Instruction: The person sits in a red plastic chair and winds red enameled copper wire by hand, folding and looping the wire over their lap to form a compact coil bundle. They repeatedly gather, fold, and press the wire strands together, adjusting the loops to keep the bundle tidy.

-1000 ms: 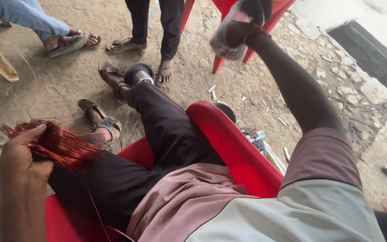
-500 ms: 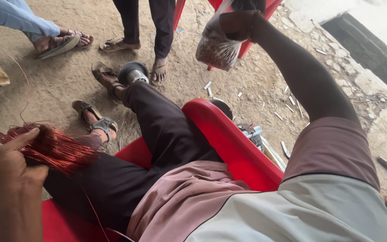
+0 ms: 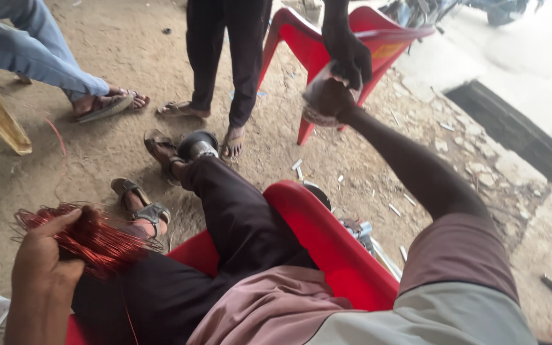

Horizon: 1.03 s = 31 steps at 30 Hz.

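Clear plastic bag point(image 3: 317, 102), reddish contents, held out front by right hand point(image 3: 330, 99), fingers closed on it; another person's hand point(image 3: 347, 54) grips its top. Left hand point(image 3: 46, 255) fingers wrapped around copper wire coil point(image 3: 91, 236) by red chair point(image 3: 327, 246).

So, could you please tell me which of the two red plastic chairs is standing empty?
The far red chair at the top, behind the raised right hand, is empty; the near red chair has the person sitting in it.

Soft shaded daylight, overexposed glare at upper right (slight motion blur throughout).
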Motion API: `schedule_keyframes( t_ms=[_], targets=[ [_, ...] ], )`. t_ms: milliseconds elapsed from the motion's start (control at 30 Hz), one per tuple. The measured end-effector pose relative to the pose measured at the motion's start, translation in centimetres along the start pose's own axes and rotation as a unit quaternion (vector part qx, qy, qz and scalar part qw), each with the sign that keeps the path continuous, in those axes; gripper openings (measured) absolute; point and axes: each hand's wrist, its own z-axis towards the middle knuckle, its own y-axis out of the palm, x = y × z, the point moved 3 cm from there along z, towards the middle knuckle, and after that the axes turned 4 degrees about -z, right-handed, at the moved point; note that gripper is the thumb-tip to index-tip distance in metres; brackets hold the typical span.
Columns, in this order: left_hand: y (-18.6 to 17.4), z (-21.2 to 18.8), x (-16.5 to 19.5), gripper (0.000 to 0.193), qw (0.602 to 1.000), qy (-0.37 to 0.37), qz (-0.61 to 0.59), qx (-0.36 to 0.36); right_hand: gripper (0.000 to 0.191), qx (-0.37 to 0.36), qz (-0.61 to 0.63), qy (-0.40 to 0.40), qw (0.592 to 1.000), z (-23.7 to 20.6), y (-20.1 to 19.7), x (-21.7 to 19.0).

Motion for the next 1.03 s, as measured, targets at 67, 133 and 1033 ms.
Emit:
schedule_keyframes(
  t_ms=[67, 133, 1033],
  targets=[
    [-0.1, 0.2, -0.1, 0.01, 1.0, 0.004, -0.013, -0.008, 0.025, 0.06, -0.097, -0.018, 0.993, -0.6, 0.2, -0.3],
    [-0.3, 0.8, -0.3, 0.011, 0.999, 0.01, -0.022, -0.024, 0.025, 0.091, -0.138, -0.021, 0.986, -1.0, 0.3, -0.2],
    [-0.1, 2.1, -1.2, 0.012, 0.997, -0.011, -0.046, -0.057, 0.029, -0.109, 0.795, 0.13, 0.582, -12.0, 2.6, -14.6]
  ],
)
